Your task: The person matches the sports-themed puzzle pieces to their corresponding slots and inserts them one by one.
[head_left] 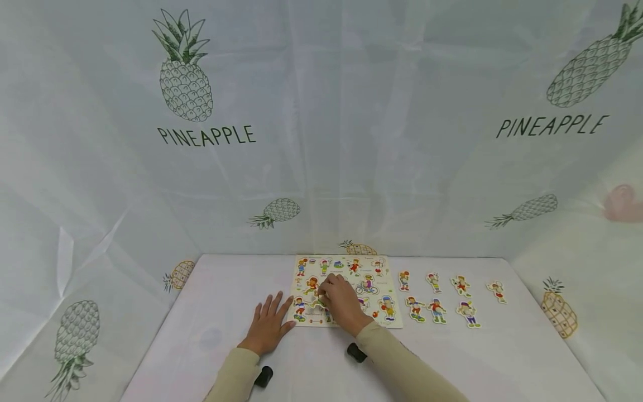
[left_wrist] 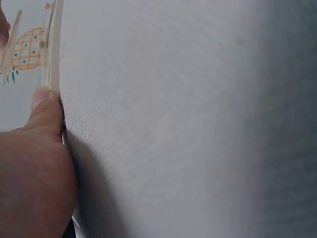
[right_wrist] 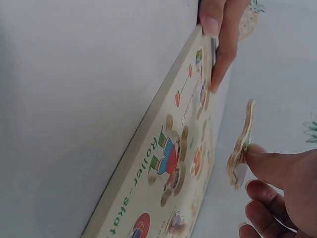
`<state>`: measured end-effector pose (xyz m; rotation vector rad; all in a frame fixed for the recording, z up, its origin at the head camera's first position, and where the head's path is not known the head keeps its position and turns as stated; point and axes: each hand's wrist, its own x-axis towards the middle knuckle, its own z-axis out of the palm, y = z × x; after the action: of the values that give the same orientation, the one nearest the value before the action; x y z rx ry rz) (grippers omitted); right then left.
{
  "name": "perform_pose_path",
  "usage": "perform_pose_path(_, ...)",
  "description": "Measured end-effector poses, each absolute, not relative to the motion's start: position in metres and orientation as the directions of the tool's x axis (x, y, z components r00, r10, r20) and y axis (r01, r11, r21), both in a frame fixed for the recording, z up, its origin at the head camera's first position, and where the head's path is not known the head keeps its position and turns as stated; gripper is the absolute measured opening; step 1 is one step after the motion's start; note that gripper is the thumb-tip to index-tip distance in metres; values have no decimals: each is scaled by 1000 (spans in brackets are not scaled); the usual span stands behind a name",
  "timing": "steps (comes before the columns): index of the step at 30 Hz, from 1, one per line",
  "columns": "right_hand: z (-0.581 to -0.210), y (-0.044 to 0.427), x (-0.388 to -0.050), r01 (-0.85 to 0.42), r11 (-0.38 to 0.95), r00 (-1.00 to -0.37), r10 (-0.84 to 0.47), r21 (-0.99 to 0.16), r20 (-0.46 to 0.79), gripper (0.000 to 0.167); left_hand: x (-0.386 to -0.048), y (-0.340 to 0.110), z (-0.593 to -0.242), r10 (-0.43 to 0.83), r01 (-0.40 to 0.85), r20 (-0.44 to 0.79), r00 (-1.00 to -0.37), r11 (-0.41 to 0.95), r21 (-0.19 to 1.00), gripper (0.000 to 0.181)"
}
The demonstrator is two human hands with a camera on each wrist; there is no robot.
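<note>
A wooden puzzle board (head_left: 372, 322) with printed sports figures lies near the back of the table, some figure pieces in it. My right hand (head_left: 343, 301) is over its middle. In the right wrist view, thumb and fingers pinch a wooden puzzle piece (right_wrist: 241, 148), seen edge-on above the board; its picture is mostly hidden. Beneath it shows the roller-skate recess (right_wrist: 168, 156). My left hand (head_left: 268, 325) rests with spread, straight fingers at the board's left front corner. In the left wrist view, its thumb (left_wrist: 42, 101) touches the board's edge.
Several loose figure pieces, among them a purple-and-white one (head_left: 469, 314) and a far-right one (head_left: 497, 291), lie right of the board on the white table (head_left: 211, 290). A pineapple-print curtain (head_left: 321, 139) stands behind and at the sides.
</note>
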<state>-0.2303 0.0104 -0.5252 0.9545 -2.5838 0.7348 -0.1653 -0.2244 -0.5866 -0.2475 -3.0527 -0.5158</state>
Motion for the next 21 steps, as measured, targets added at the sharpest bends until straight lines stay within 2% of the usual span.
perform_pose_path(21,-530,-11,-267,-633,699,-770,-524,-333,364,10,-168,-228,-596,156,168,62,-986,938,303,67)
